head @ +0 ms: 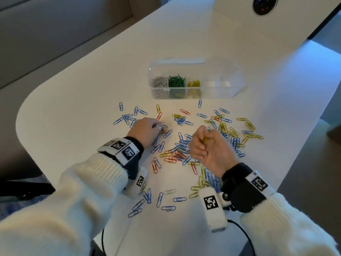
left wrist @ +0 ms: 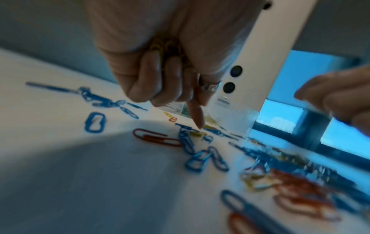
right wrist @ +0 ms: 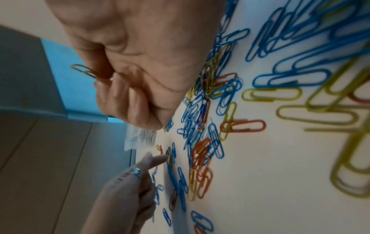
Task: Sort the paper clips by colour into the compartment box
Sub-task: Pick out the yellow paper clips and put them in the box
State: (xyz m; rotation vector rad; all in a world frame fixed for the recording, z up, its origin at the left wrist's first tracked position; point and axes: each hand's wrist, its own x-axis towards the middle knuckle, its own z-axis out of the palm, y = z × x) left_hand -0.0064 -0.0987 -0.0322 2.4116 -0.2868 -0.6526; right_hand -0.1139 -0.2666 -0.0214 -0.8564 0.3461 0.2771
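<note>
A clear compartment box [head: 221,93] stands at the back of the white table, holding white clips [head: 159,83], green clips [head: 176,82] and yellow clips [head: 193,84] in separate sections. Blue, red and yellow paper clips [head: 180,148] lie scattered in front of it. My left hand [head: 162,130] rests at the left of the scatter. Its curled fingers hold a bunch of yellow clips [left wrist: 160,45] in the palm, while its index finger [left wrist: 197,120] touches a yellow clip on the table. My right hand [head: 203,139] hovers over the pile as a fist, pinching yellow clips [right wrist: 84,71].
A lone white clip [head: 169,191] lies near the front among blue ones. The table's rounded edge [head: 24,115] curves at the left. A black cable [head: 245,235] runs by my right sleeve. A white panel with a dark round lens [head: 264,4] stands at the back.
</note>
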